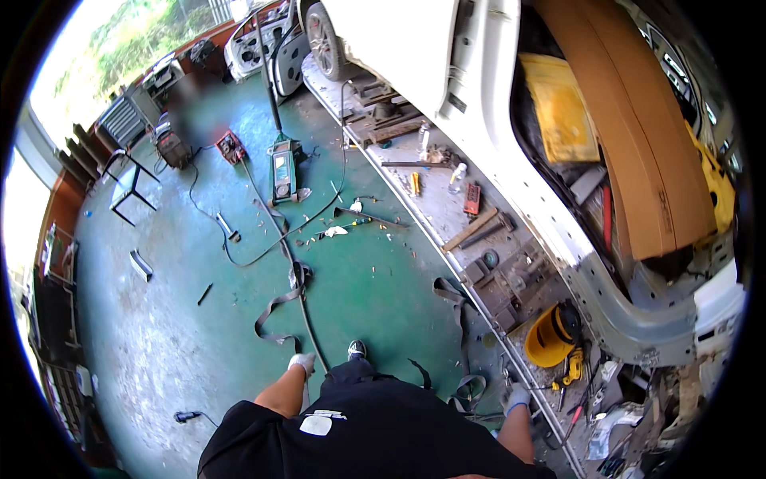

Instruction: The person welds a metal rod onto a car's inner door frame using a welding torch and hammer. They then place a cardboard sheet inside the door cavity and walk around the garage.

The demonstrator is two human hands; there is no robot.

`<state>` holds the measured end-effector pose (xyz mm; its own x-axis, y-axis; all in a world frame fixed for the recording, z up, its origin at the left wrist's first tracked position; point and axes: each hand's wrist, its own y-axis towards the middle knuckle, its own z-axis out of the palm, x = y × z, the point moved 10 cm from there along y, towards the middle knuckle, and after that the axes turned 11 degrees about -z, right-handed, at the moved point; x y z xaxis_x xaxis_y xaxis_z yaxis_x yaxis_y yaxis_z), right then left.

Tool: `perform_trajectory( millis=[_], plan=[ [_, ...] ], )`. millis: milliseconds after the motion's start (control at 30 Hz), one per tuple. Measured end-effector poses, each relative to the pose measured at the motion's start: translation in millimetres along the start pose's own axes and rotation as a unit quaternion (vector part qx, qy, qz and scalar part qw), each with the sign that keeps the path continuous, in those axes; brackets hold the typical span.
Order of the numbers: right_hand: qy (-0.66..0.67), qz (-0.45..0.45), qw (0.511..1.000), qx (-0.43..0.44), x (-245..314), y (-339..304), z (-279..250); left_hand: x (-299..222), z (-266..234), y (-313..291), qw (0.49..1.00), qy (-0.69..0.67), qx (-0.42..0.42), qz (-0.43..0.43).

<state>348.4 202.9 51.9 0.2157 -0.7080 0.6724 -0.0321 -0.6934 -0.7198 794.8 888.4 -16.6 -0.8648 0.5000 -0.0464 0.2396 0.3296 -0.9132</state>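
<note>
My left hand [302, 362], in a pale glove, is closed at a long grey strap [275, 303] that runs over the green floor and hangs on below the hand. My right hand [517, 397], also gloved, is low by the edge of the raised platform [415, 209]. Its fingers look curled at a small metal piece, too small to name. Beside it another grey strap [471, 388] lies looped on the floor. A yellow power tool [573, 366] and a yellow hard hat-like bowl shape [546, 339] are just right of that hand.
A white car body [487, 104] stands on the platform, with brown cardboard [638, 128] over its opening. Tools and metal blocks [511, 279] lie along the platform. A green floor jack [283, 172], cables [247, 262] and a chair [128, 185] are on the floor.
</note>
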Motion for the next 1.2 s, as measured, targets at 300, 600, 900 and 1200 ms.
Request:
perform_trajectory(
  millis=[300, 600, 900, 1200],
  plan=[
    [-0.315, -0.099, 0.928, 0.175, -44, -53, 265, -6, -55, 65, 0.998, -0.005, 0.051, -0.025],
    [-0.595, -0.150, 0.740, 0.276, -23, -73, 370, -108, -192, 64, 0.933, -0.360, 0.021, 0.002],
    [-0.458, 0.011, 0.852, 0.252, 13, -40, 622, -149, -144, 39, 0.949, 0.266, -0.075, 0.150],
    [-0.355, -0.017, 0.856, 0.374, 94, -99, 967, -252, -244, 35, 0.884, -0.465, 0.004, -0.056]
  ],
)
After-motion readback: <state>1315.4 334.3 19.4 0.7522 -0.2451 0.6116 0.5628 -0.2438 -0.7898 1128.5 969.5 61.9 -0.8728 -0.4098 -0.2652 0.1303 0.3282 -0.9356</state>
